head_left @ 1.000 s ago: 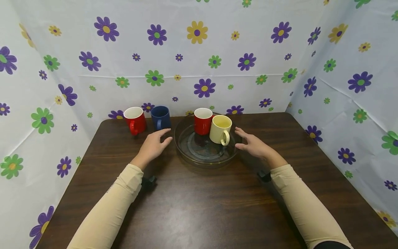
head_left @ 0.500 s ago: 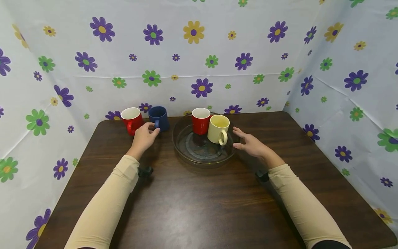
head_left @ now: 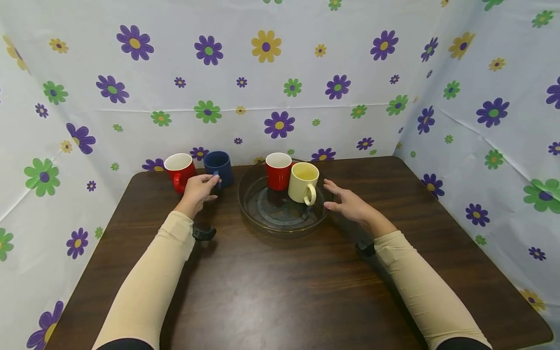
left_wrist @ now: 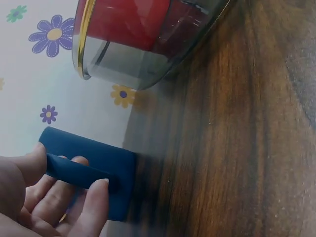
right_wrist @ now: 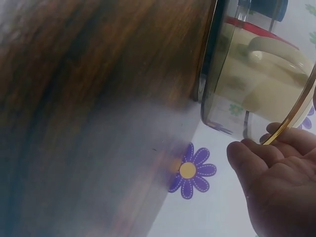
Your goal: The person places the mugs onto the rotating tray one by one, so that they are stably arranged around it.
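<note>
On my feed, the left hand [head_left: 197, 192] pinches the handle of the blue mug [head_left: 220, 164], which stands upright near the far edge of a dark wooden table [head_left: 271, 291]. Just left of it stands a red mug [head_left: 183, 166]. To its right, a clear glass bowl [head_left: 280, 231] holds a second red mug [head_left: 276, 175] and a yellow mug [head_left: 301, 183], side by side and upright. The right hand [head_left: 351, 204], thumb and fingers spread, is at the bowl's right rim; I cannot tell whether it touches. Behind hangs a white flowered cloth [head_left: 245, 61].
</note>
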### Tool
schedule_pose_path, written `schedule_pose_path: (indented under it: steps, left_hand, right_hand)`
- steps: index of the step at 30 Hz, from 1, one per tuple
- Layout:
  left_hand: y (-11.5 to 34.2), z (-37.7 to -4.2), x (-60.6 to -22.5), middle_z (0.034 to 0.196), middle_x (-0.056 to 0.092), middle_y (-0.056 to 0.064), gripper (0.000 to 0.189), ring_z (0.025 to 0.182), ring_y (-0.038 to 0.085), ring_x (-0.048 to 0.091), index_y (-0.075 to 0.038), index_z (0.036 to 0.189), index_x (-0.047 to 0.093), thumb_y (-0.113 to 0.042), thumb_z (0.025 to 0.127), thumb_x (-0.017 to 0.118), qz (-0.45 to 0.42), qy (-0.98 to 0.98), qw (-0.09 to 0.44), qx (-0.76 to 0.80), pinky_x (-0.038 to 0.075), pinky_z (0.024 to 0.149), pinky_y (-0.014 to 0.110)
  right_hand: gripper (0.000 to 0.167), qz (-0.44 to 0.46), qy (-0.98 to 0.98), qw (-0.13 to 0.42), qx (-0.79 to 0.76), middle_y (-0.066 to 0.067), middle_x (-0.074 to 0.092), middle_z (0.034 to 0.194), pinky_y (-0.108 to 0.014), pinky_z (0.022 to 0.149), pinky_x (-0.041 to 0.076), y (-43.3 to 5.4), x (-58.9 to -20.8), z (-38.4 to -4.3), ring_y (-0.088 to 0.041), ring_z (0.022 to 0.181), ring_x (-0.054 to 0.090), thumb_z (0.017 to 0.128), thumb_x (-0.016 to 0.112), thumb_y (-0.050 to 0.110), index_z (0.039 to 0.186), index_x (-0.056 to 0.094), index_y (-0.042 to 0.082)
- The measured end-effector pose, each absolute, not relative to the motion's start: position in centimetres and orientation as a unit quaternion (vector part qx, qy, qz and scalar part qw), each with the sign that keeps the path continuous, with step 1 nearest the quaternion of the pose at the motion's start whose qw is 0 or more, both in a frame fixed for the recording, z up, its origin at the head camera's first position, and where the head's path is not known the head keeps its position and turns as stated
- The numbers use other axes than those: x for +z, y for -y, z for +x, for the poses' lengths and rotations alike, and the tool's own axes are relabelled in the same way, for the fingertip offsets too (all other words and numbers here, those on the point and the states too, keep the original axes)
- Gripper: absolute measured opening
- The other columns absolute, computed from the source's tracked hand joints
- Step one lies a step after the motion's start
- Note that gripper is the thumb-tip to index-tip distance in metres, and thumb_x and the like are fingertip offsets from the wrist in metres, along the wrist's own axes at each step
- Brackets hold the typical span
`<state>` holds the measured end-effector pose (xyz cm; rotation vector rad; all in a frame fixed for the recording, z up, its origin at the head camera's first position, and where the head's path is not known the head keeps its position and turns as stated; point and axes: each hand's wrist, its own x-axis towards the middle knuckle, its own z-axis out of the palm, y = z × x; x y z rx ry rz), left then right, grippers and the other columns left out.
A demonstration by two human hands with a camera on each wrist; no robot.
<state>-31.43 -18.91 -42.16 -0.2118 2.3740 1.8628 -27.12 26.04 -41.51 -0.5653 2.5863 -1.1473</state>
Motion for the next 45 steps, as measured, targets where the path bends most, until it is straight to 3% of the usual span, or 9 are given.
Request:
schedule_pose_path:
  steps: [9,16,22,30,36,41,45]
  left_hand:
    - [18.7,-31.8,-41.8,0.133,0.063,0.024,0.041,0.123,0.031,0.061,0.005,0.138,0.058,-0.021,0.106,0.056,-0.108,-0.749,0.047,0.652,0.053,0.097,0.031]
    - [18.7,-31.6,-41.4,0.129,0.062,0.026,0.036,0.121,0.035,0.062,0.007,0.136,0.059,-0.014,0.106,0.054,-0.121,-0.756,0.032,0.643,0.051,0.101,0.035]
    - [18.8,-31.3,-41.1,0.126,0.063,0.027,0.036,0.115,0.034,0.064,0.008,0.135,0.059,-0.013,0.106,0.055,-0.117,-0.766,0.02,0.632,0.054,0.094,0.032]
    - [18.8,-30.6,-40.0,0.125,0.064,0.028,0.036,0.115,0.035,0.065,0.008,0.134,0.06,-0.013,0.105,0.056,-0.08,-0.788,-0.001,0.61,0.055,0.093,0.031]
    - [18.9,-29.8,-38.9,0.123,0.065,0.027,0.035,0.111,0.033,0.067,0.007,0.133,0.06,-0.013,0.105,0.055,-0.056,-0.797,-0.009,0.601,0.054,0.096,0.037]
    - [18.8,-29.2,-38.2,0.121,0.065,0.031,0.035,0.11,0.037,0.067,0.01,0.132,0.06,-0.011,0.105,0.056,-0.032,-0.798,-0.016,0.602,0.056,0.09,0.032]
    - [18.8,-28.8,-37.7,0.121,0.065,0.032,0.035,0.104,0.031,0.07,0.012,0.132,0.059,-0.01,0.105,0.056,-0.02,-0.8,-0.017,0.599,0.055,0.091,0.033]
  right_hand:
    - [0.067,-0.189,-0.887,0.127,-0.402,-0.013,0.007,0.17,-0.06,0.122,0.011,-25.9,-41.5,-27.3,-0.037,0.155,0.003,0.104,0.058,0.014,0.158,0.023,-0.004]
    - [0.064,-0.19,-0.88,0.138,-0.413,-0.02,0.007,0.168,-0.061,0.121,0.012,-24.7,-39.2,-25.8,-0.042,0.154,0.004,0.104,0.056,0.007,0.156,0.022,-0.009]
    - [0.064,-0.193,-0.879,0.138,-0.413,-0.021,0.008,0.168,-0.062,0.121,0.013,-24.5,-38.2,-25.1,-0.043,0.154,0.005,0.104,0.056,0.008,0.156,0.023,-0.01]
    - [0.067,-0.2,-0.886,0.123,-0.401,-0.011,0.008,0.17,-0.061,0.122,0.012,-26.0,-41.5,-27.4,-0.036,0.155,0.005,0.104,0.058,0.018,0.159,0.025,-0.003]
    - [0.067,-0.198,-0.882,0.128,-0.408,-0.01,0.007,0.17,-0.061,0.122,0.012,-26.0,-41.5,-27.3,-0.036,0.155,0.004,0.104,0.058,0.016,0.159,0.024,-0.003]
    - [0.065,-0.193,-0.879,0.133,-0.416,-0.012,0.005,0.17,-0.063,0.121,0.012,-26.1,-41.8,-27.4,-0.038,0.155,0.004,0.105,0.057,0.014,0.159,0.024,-0.003]
    - [0.066,-0.191,-0.874,0.135,-0.425,-0.014,0.004,0.17,-0.064,0.12,0.011,-26.1,-41.9,-27.3,-0.04,0.154,0.003,0.105,0.057,0.013,0.158,0.023,-0.004]
